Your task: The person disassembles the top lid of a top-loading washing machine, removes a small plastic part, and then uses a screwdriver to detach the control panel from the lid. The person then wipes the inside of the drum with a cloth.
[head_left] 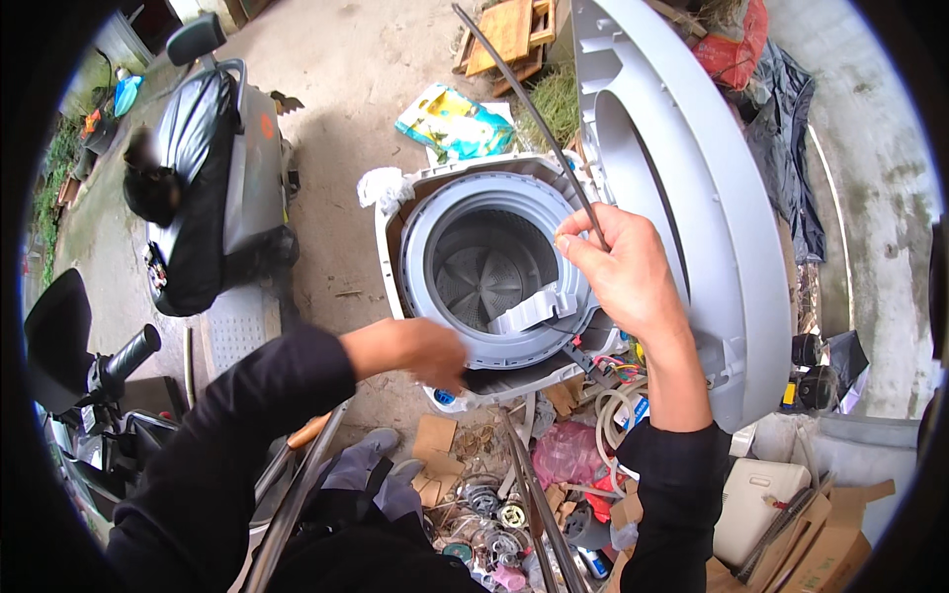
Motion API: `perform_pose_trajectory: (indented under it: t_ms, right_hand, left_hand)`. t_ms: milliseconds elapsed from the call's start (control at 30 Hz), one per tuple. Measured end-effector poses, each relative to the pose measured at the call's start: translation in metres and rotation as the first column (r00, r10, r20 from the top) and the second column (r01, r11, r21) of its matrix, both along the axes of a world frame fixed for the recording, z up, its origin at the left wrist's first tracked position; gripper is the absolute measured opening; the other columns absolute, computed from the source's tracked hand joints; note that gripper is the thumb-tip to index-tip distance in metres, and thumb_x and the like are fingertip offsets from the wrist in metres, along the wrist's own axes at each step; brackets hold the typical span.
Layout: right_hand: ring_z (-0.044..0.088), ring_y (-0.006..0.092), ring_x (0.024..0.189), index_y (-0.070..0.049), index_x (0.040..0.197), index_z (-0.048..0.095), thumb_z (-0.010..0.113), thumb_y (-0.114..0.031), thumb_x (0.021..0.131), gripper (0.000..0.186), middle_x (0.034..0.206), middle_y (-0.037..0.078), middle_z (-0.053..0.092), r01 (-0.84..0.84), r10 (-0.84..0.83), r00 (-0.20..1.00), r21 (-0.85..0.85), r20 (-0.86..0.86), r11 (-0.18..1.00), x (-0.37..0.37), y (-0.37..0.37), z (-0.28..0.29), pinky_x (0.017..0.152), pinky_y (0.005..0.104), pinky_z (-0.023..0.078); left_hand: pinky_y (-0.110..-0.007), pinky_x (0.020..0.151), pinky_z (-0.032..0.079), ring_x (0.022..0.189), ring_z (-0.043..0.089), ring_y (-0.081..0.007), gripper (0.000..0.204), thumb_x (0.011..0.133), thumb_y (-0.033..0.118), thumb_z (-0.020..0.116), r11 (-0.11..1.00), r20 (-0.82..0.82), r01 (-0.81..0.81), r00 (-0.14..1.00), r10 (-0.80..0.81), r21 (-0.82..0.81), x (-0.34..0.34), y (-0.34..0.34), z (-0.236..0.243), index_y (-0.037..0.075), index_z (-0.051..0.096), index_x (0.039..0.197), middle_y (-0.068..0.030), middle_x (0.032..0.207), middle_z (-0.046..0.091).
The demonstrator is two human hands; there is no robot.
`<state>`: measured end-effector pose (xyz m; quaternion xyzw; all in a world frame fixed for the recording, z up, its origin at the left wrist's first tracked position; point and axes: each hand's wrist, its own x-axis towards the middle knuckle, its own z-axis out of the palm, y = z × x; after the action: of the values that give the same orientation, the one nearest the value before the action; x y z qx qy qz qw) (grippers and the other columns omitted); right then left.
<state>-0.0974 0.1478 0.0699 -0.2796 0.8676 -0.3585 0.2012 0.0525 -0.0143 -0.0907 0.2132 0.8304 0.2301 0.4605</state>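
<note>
A top-loading washing machine (390, 259) stands in front of me with its inner drum (484, 247) exposed. Its grey top cover (727, 227) is tilted up along the right side. My right hand (633, 272), over the right rim of the tub, is closed around the lower end of a long thin dark rod (534, 114), which slants up and to the left. Motion blurs my left hand (420, 351) at the near left rim of the tub; its fingers are smeared. A pale plastic part (534, 311) lies across the near right of the drum opening.
Coloured wires (623, 368) and a pale hose (615, 420) hang at the near right corner. Motor parts and scraps (494, 509) litter the ground below. A scooter (213, 188) stands left; cardboard (830, 544) lies right. Beyond the machine is a colourful bag (455, 124).
</note>
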Motion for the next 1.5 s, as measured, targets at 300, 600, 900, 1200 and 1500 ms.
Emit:
perform_pose_trajectory:
  t_ms: [300,600,900,1200,1500]
  right_hand:
    - [0.06,0.0173,0.059,-0.005,0.087,0.072,0.073,-0.02,0.083,0.015,0.062,0.006,0.062,0.015,-0.025,0.992,-0.083,-0.122,0.996,-0.029,0.012,-0.006,0.059,0.0339,0.046]
    - [0.054,0.0102,0.055,-0.004,0.09,0.071,0.072,-0.016,0.085,0.014,0.06,0.002,0.059,0.013,-0.013,1.0,-0.086,0.003,0.996,-0.023,0.004,-0.004,0.053,0.0299,0.042]
    - [0.061,0.0107,0.066,0.001,0.097,0.072,0.07,-0.012,0.087,0.017,0.072,0.005,0.067,0.002,0.017,0.993,-0.163,0.115,0.987,-0.016,0.013,-0.015,0.062,0.0286,0.049]
    - [0.056,0.0064,0.062,0.001,0.096,0.071,0.069,-0.014,0.09,0.016,0.072,0.003,0.067,0.047,-0.03,0.995,-0.173,0.098,0.984,-0.018,0.011,-0.009,0.056,0.0256,0.044]
    - [0.051,0.0093,0.067,0.0,0.089,0.065,0.066,-0.018,0.093,0.018,0.07,0.001,0.058,0.039,-0.069,0.995,-0.344,-0.076,0.938,-0.03,0.012,-0.018,0.059,0.028,0.042]
  left_hand:
    - [-0.036,0.062,0.058,0.066,0.071,-0.0248,0.05,0.094,0.042,0.067,0.029,0.685,-0.97,-0.15,0.713,-0.243,0.219,-0.076,-0.083,-0.008,0.071,0.096,-0.018,0.082,0.073]
    - [-0.036,0.068,0.056,0.079,0.07,-0.0332,0.03,0.092,0.032,0.069,0.808,-0.733,-0.589,0.542,0.412,0.02,0.13,-0.069,-0.077,0.005,0.071,0.103,-0.0192,0.096,0.071]
    - [-0.037,0.102,0.052,0.104,0.065,-0.0212,0.043,0.11,0.028,0.031,-0.466,0.953,-0.831,0.256,0.163,0.303,-0.101,0.024,0.104,-0.006,0.055,0.121,-0.014,0.118,0.064]
    - [-0.028,0.072,0.049,0.083,0.061,-0.0129,0.026,0.107,0.021,0.043,-0.36,0.915,-0.848,0.311,0.258,0.39,-0.107,0.016,0.075,0.005,0.062,0.106,-0.0056,0.098,0.065]
    - [-0.023,0.04,0.019,0.043,0.032,-0.0028,0.044,0.097,0.044,0.062,0.008,0.35,-0.545,0.549,0.759,0.838,-0.089,0.018,0.174,0.005,0.07,0.079,0.0051,0.052,0.042]
